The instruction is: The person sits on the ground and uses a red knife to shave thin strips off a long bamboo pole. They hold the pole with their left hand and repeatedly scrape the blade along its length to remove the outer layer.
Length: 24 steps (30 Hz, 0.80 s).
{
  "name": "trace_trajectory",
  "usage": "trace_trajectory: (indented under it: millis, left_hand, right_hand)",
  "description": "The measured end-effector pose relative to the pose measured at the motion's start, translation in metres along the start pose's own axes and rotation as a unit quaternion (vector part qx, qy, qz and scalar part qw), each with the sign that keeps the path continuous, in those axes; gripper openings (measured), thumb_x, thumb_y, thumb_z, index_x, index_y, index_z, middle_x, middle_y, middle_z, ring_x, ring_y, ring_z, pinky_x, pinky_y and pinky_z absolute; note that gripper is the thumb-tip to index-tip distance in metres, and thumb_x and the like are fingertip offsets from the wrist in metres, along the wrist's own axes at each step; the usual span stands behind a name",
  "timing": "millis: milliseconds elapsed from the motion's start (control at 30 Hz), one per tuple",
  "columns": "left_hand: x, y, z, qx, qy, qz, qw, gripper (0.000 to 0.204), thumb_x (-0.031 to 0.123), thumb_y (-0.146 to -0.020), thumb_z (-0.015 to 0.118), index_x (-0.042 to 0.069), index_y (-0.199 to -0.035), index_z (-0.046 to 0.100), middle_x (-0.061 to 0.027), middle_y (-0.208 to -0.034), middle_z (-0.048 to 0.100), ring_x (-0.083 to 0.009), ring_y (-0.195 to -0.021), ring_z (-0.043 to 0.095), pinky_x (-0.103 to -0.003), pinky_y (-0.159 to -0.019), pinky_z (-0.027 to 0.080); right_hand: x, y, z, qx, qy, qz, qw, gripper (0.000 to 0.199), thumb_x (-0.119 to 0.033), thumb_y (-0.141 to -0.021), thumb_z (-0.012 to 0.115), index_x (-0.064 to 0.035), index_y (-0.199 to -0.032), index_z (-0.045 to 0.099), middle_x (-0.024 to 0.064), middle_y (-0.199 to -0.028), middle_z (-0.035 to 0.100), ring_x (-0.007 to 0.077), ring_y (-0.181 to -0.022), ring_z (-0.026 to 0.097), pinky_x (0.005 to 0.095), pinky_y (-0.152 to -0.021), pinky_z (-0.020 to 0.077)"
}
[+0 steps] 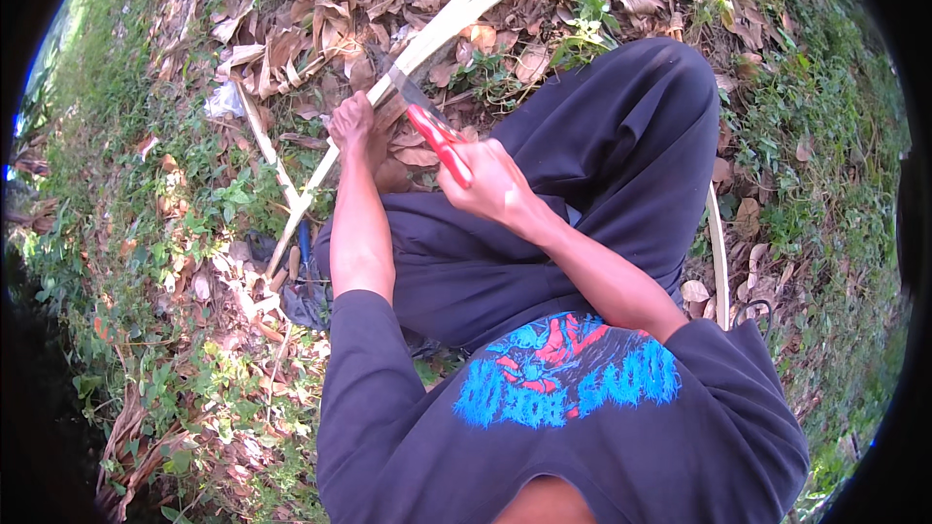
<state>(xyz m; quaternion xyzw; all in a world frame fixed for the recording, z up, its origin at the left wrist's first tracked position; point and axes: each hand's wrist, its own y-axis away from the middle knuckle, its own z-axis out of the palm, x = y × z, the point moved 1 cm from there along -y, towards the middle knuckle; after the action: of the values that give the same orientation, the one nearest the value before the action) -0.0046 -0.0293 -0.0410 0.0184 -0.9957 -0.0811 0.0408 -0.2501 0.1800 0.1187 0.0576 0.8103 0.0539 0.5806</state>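
My left hand (351, 121) is closed around a long pale strip of split wood or bamboo (447, 24). The strip runs from the lower left up past the top edge, where it appears as two lengths side by side. In my right hand (490, 184) is a red-handled knife (440, 141), gripped by its handle. Its grey blade slants up and left and meets the strip just above my left hand. The blade's exact type is hard to make out, and part of the handle is hidden by my fingers.
Dry leaves (291, 49) and green plants cover the ground. Another pale strip (264, 141) lies at left, near white plastic (224, 102). A blue-handled item (304, 241) rests beside my folded leg (621, 126). One more strip (718, 252) lies at right.
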Motion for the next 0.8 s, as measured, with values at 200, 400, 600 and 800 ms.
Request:
trace_trajectory:
  millis: [200,400,600,800]
  left_hand:
    - [-0.010,0.006,0.018,-0.014,-0.011,-0.005,1.000,0.057,0.040,-0.095,0.030,0.004,-0.104,0.074,-0.0253,-0.113,0.067,-0.0442,-0.108,0.063,-0.052,-0.097,0.045]
    - [-0.005,0.002,0.005,-0.018,-0.018,0.000,1.000,0.053,0.036,-0.097,0.031,0.004,-0.105,0.072,-0.0241,-0.112,0.068,-0.0449,-0.104,0.064,-0.054,-0.095,0.046]
    - [-0.008,-0.004,0.007,0.017,-0.012,0.014,1.000,0.055,0.036,-0.097,0.029,0.003,-0.097,0.073,-0.0242,-0.106,0.070,-0.0452,-0.102,0.065,-0.055,-0.092,0.047]
    - [0.013,0.005,-0.006,0.011,-0.029,0.075,0.997,0.049,0.033,-0.098,0.031,0.001,-0.097,0.069,-0.0239,-0.104,0.070,-0.0445,-0.102,0.065,-0.056,-0.089,0.048]
  right_hand:
    - [0.014,-0.029,-0.005,0.020,-0.024,-0.008,0.999,0.022,-0.017,-0.080,0.059,0.0026,-0.069,0.057,0.0248,-0.065,0.058,0.0423,-0.064,0.061,0.0470,-0.064,0.0495]
    - [-0.004,-0.006,0.004,0.048,-0.028,-0.034,0.998,0.022,-0.013,-0.081,0.058,0.0046,-0.067,0.054,0.0241,-0.057,0.052,0.0376,-0.051,0.056,0.0443,-0.055,0.0452]
    - [0.009,0.008,-0.022,0.038,-0.058,-0.022,0.997,0.023,-0.012,-0.081,0.058,0.0037,-0.065,0.051,0.0133,-0.050,0.043,0.0148,-0.045,0.042,0.0371,-0.048,0.0395]
    - [0.008,-0.056,0.013,0.051,-0.006,-0.027,0.998,0.026,-0.016,-0.079,0.059,0.0036,-0.064,0.052,0.0253,-0.059,0.055,0.0411,-0.057,0.058,0.0470,-0.060,0.0476]
